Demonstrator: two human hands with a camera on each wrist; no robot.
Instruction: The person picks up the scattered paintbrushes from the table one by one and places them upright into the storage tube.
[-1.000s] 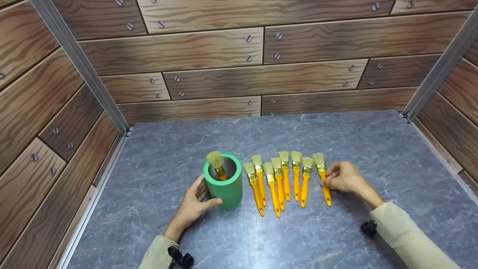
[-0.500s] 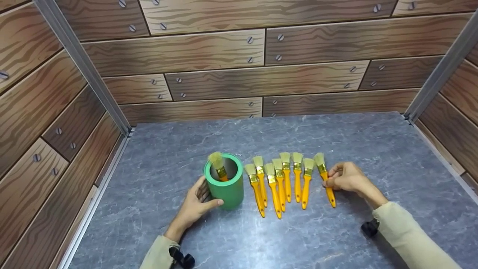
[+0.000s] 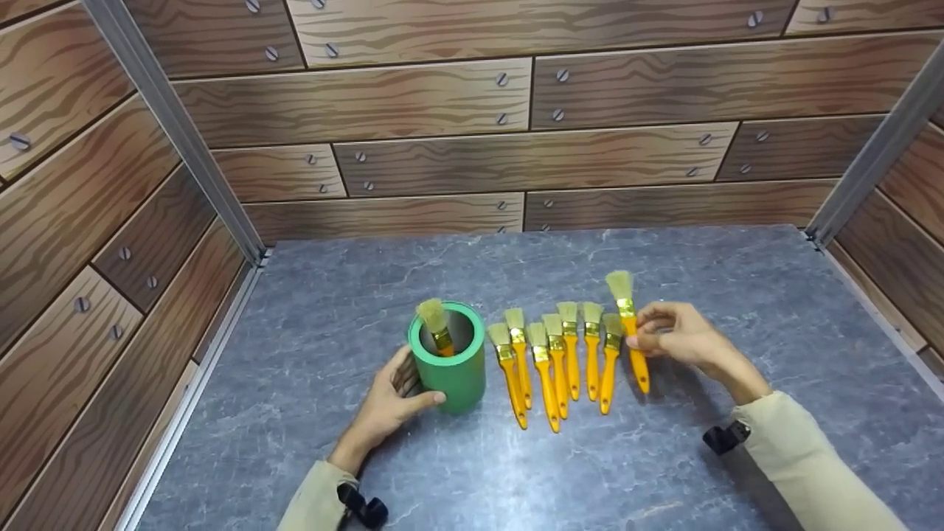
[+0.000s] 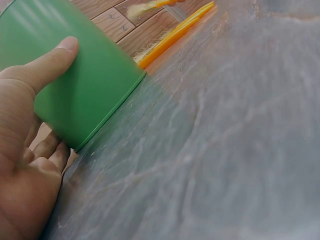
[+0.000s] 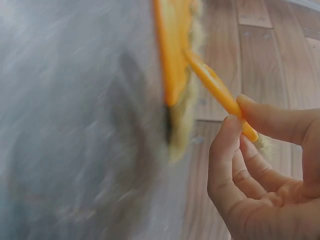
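Note:
My left hand (image 3: 387, 402) grips a green cylindrical cup (image 3: 456, 387), thumb on its near side and fingers around the left. One paintbrush (image 3: 434, 318) stands in the cup, bristles up and leaning left over the rim. Between thumb and fingertips, my right hand (image 3: 684, 335) pinches the orange handle of another paintbrush (image 3: 637, 358), its bristles pointing away from me. In the right wrist view this held paintbrush (image 5: 215, 87) is raised off the table, its bristles partly hidden behind the fingers.
Several similar paintbrushes (image 3: 544, 376) lie side by side between the cup and my right hand, handles toward me. They rest on a grey marbled table (image 3: 472, 479). Wood-patterned walls (image 3: 442, 162) and metal corner posts (image 3: 173, 129) enclose the back and sides.
My right hand has lifted the rightmost paintbrush off the table and moved it slightly forward and left. The left hand still holds the cup in place.

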